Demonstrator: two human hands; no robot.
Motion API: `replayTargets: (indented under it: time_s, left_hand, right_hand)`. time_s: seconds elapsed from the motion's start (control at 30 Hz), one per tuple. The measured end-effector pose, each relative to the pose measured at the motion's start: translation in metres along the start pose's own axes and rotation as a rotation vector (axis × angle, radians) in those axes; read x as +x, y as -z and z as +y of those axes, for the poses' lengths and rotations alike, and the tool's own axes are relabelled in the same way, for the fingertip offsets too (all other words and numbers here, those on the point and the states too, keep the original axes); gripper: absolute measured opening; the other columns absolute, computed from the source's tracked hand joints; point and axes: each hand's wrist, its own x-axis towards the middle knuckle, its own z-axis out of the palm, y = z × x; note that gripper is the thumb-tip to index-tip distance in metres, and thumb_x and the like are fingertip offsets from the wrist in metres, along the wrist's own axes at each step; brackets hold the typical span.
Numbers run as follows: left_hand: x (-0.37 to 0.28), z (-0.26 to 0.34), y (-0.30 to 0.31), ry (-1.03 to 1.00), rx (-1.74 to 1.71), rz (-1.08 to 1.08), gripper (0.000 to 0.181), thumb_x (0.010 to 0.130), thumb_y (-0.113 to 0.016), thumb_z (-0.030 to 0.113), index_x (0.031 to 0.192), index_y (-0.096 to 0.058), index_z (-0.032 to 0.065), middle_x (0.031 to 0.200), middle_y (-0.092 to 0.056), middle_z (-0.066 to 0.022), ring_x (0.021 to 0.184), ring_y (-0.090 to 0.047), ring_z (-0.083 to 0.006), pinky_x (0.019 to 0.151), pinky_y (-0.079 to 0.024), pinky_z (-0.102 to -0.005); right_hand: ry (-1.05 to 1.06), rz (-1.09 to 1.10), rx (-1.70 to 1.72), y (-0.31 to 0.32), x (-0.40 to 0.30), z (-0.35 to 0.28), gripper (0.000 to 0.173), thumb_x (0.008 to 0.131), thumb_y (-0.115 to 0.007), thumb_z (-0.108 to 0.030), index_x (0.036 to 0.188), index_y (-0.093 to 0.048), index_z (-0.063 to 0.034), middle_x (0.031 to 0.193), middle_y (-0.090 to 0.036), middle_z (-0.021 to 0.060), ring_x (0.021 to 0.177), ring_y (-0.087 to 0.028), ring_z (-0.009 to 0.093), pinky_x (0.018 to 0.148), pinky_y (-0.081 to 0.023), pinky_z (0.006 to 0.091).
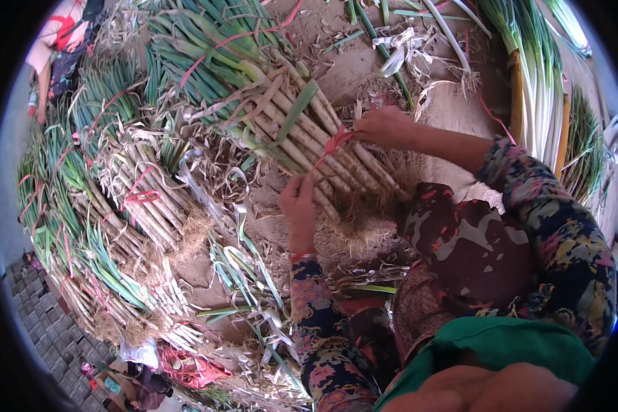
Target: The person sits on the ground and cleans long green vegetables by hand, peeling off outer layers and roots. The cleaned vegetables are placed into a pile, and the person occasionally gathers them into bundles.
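Observation:
A large bundle of spring onions or leeks (304, 123) lies on the ground before me, roots toward me, green leaves pointing up and left. Red plastic twine (336, 142) is wrapped around its white stems. My left hand (299, 198) pinches one part of the twine at the lower left side of the stems. On the other side, my right hand (383, 127) grips the twine beside the stems, fingertips close to its bunched red part. A second red strand (226, 40) crosses the leaves higher up.
Several tied onion bundles (149, 201) lie at the left. Cleaned white-stemmed leeks (538, 98) stand at the right between bamboo stakes (515, 98). Trimmed leaves (247, 278) and dry husks (232, 159) litter the soil. A red plastic bag (193, 366) lies at the lower left. Parts of other people (56, 46) show at the left edge.

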Motion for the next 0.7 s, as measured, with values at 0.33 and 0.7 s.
replayTargets:
  time_s: [0.33,0.7]
  left_hand:
    - [-0.035,-0.004,-0.007,-0.447,0.352,-0.093,0.009,0.081,-0.060,0.011,0.084,-0.062,0.0026,0.067,-0.055,-0.0066,0.064,-0.052,-0.0145,0.058,-0.041,-0.0282]
    - [-0.230,0.002,0.284,0.156,-0.239,1.242,0.021,0.091,-0.046,0.026,0.080,-0.046,0.0085,0.069,-0.036,-0.0019,0.048,-0.030,-0.0102,0.042,-0.029,-0.0230]
  right_hand:
    - [0.477,-0.526,1.710,0.145,-0.097,-0.055,0.031,0.091,-0.049,-0.027,0.085,-0.056,0.0025,0.067,-0.055,0.0055,0.051,-0.051,0.013,0.044,-0.039,0.0268]
    - [-0.832,0.183,1.360,0.061,-0.068,0.012,0.034,0.090,-0.050,-0.028,0.114,-0.054,-0.0054,0.096,-0.063,0.0037,0.062,-0.055,0.008,0.052,-0.050,0.0234]
